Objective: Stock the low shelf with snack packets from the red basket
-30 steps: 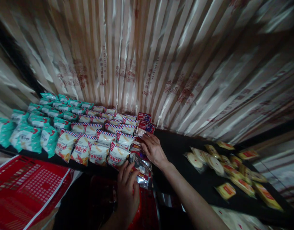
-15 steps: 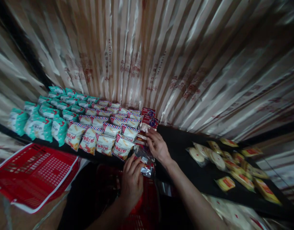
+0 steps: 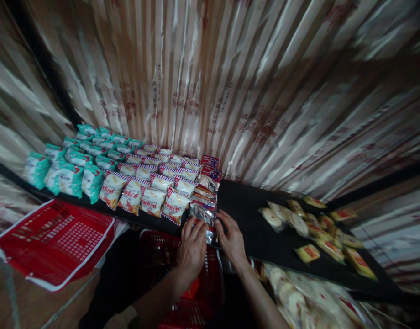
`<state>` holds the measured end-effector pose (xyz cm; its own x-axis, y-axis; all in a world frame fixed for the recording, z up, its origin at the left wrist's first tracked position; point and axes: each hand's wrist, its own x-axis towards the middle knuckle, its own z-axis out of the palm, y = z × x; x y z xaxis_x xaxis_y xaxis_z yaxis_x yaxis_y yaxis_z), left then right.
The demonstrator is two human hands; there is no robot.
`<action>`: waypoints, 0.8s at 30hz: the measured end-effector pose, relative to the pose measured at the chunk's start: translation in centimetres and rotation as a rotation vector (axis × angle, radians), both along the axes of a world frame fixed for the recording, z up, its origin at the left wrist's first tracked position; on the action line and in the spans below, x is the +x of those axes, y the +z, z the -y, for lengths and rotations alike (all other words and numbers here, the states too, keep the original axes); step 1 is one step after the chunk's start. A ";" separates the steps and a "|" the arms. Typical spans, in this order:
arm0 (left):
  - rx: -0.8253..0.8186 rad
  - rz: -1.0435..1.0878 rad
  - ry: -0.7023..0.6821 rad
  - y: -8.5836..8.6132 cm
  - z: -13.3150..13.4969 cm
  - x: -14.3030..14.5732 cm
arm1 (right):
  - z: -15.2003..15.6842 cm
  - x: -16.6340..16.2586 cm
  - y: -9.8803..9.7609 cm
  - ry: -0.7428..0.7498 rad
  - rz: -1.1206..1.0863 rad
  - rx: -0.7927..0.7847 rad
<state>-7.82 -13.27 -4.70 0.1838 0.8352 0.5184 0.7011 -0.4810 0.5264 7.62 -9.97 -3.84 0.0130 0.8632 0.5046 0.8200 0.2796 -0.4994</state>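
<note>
A shiny silver and dark red snack packet [image 3: 203, 211] lies at the near end of a row of maroon packets on the black shelf. My left hand [image 3: 193, 244] has its fingers bent together over the packet's near left corner. At its right edge, my right hand [image 3: 231, 237] is open, thumb and fingers apart, the fingertips touching or very close to the foil. Behind it, further maroon packets [image 3: 210, 172] stretch back to the curtain. Directly left stand rows of white and red snack bags [image 3: 176, 204] with striped tops.
Teal snack bags [image 3: 70, 179] fill the shelf's left end. Yellow packets [image 3: 307, 252] and round pale packaged pieces [image 3: 272, 218] lie loosely on the right of the black shelf [image 3: 244, 205]. Red baskets stand below, one at left [image 3: 76, 244], one beneath my hands [image 3: 155, 238]. Striped plastic sheeting [image 3: 196, 68] hangs behind.
My right hand has come back toward me, from over the maroon row to the near packet's right edge. My left hand stays at that packet. The view has shifted slightly.
</note>
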 end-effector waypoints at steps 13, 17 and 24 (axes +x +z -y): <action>0.050 0.046 0.146 0.2 -2.1 0.4 | -11.5 -3.8 3.3 0.036 0.302 0.002; 0.031 -0.029 0.205 0.3 -2.9 0.9 | -15.3 -4.2 2.4 -0.058 0.338 -0.092; 0.009 -0.167 0.131 0.0 -3.0 2.0 | -16.3 -4.0 1.4 -0.085 0.411 -0.268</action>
